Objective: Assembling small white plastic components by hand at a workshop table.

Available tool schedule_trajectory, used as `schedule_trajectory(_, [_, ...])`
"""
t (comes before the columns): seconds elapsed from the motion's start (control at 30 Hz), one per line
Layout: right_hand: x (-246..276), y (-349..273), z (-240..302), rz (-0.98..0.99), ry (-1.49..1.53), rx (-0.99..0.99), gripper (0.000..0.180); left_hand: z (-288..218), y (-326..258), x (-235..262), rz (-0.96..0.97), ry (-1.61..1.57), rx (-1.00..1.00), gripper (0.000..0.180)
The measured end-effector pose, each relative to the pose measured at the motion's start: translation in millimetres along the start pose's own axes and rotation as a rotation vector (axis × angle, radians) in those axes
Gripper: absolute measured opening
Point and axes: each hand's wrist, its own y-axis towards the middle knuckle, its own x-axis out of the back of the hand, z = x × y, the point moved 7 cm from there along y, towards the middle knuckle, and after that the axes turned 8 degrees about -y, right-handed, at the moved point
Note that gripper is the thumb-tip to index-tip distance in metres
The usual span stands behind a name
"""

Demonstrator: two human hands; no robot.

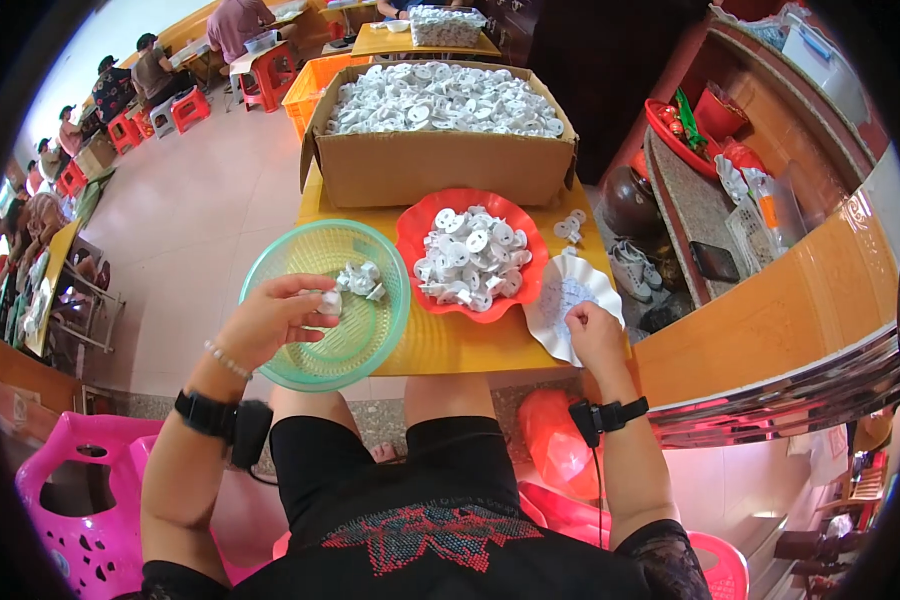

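Note:
My left hand (pixel 270 320) hovers over the green mesh basket (pixel 300 360), pinching a small white plastic part (pixel 330 301). A few more white parts (pixel 360 279) lie inside that basket. My right hand (pixel 595 335) rests on the white scalloped dish (pixel 560 290) at the table's right edge, fingers curled; whether it holds anything is unclear. Between the hands stands a red wavy bowl (pixel 410 225) heaped with white round parts (pixel 470 255). Behind it sits a cardboard box (pixel 440 165) filled with the same white parts. All of it stands on a small yellow table (pixel 450 345).
A few loose white parts (pixel 570 225) lie on the table by the box. A wooden counter (pixel 800 280) with clutter runs along the right. Pink plastic stools (pixel 80 490) stand at my lower left. Other people sit at tables far left and behind. An orange crate (pixel 305 90) stands behind the box.

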Motion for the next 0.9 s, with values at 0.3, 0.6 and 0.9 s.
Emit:
schedule_trajectory(0.3, [-6, 6, -26, 0.142, 0.439, -0.076, 0.015, 22, -36, -37, 0.194, -0.813, -0.113, 0.027])
schedule_trajectory(0.6, [-5, 12, -20, 0.107, 0.468, -0.049, 0.025, 27, -56, -120, 0.552, -0.97, 0.013, 0.033])
schedule_trajectory(0.9, [17, -2, -23, -0.012, 0.469, -0.113, 0.016, 35, -63, -130, 0.622, -1.19, 0.045, 0.031])
